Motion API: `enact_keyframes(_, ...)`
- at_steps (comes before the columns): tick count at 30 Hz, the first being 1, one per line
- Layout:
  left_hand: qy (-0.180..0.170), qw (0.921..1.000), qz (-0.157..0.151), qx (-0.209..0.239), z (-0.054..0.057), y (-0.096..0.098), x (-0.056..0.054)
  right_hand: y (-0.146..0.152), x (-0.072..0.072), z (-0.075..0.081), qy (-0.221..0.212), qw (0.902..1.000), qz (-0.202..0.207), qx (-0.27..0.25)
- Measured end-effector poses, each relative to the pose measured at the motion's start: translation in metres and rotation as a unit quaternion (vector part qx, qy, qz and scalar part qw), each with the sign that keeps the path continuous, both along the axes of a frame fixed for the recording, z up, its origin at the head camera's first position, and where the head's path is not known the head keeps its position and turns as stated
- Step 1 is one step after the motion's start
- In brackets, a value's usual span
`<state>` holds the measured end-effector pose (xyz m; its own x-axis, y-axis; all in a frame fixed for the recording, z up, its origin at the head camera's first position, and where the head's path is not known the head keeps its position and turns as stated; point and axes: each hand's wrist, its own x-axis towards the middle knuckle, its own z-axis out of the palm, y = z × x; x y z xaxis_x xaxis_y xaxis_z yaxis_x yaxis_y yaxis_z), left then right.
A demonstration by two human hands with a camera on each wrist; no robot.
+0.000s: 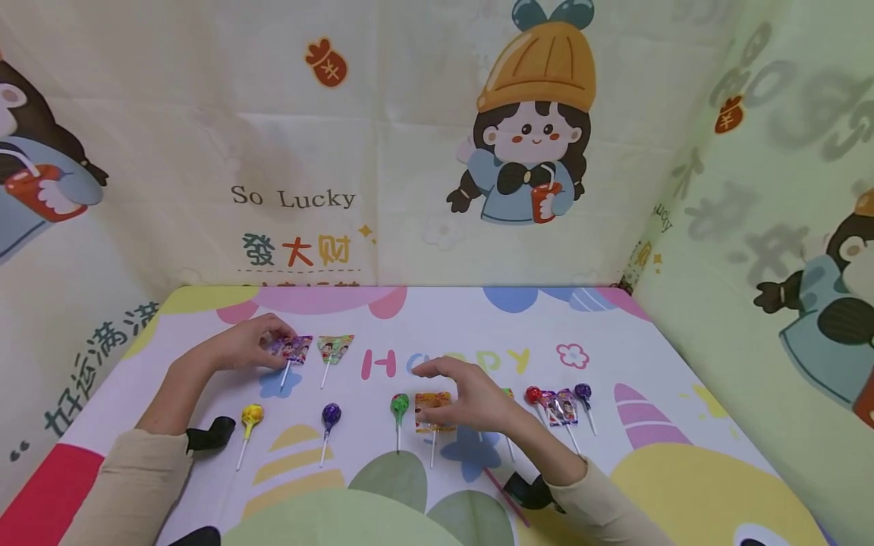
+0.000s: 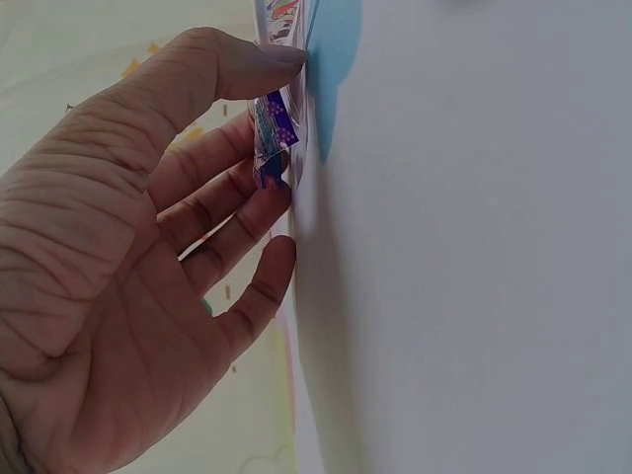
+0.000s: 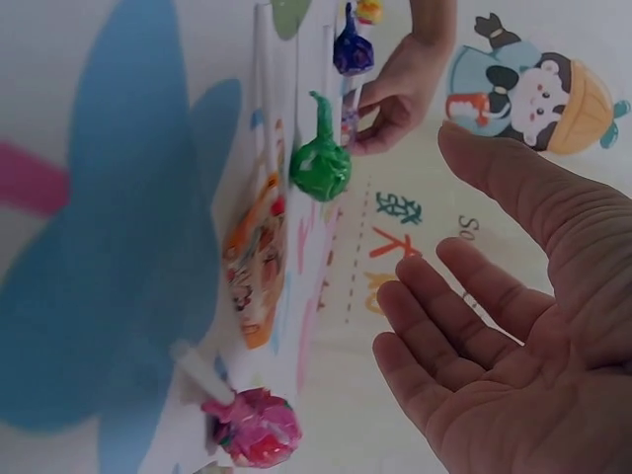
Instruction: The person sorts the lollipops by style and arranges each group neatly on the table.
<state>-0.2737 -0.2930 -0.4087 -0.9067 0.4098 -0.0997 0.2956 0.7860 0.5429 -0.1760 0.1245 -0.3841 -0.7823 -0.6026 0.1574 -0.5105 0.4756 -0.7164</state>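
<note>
My left hand [image 1: 249,343] pinches the edge of a flat purple-wrapped lollipop [image 1: 297,349] at the back left of the table. In the left wrist view, thumb and fingers meet around its wrapper [image 2: 276,123]. Right beside it lies a flat green-wrapped lollipop [image 1: 334,349]. My right hand [image 1: 478,396] is held over the middle, fingers spread and nothing in them. It overlaps an orange-wrapped lollipop [image 1: 433,400] in the head view. The right wrist view has a pink round lollipop [image 3: 259,430] near that orange one; the hand hides it from the head camera.
Yellow [image 1: 253,414], purple [image 1: 331,415] and green [image 1: 400,405] round lollipops lie in a front row. On the right, a red lollipop [image 1: 533,394], a flat purple packet lollipop [image 1: 561,408] and a dark purple one [image 1: 583,391] are bunched together. A printed cloth wall [image 1: 416,152] stands behind the table.
</note>
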Motion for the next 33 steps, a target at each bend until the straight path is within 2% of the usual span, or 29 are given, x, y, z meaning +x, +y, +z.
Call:
enact_keyframes(10, -0.001, 1.0000, 0.001, 0.002, -0.001, 0.001, 0.001, 0.009, 0.002, -0.006, -0.026, 0.9979, -0.007, 0.059)
enact_keyframes(18, 0.002, 1.0000, 0.001, -0.002, 0.000, 0.002, 0.002, 0.014, 0.001, -0.015, -0.039, 0.9964, -0.005, 0.075)
enact_keyframes(25, -0.001, 1.0000, 0.000, 0.002, 0.002, 0.002, 0.003, 0.015, 0.002, -0.019, -0.023, 0.9952, -0.001, 0.095)
enact_keyframes(33, 0.001, 1.0000, 0.001, 0.004, 0.002, 0.002, 0.004, 0.014, 0.001, -0.019, 0.012, 0.9922, 0.028, 0.121)
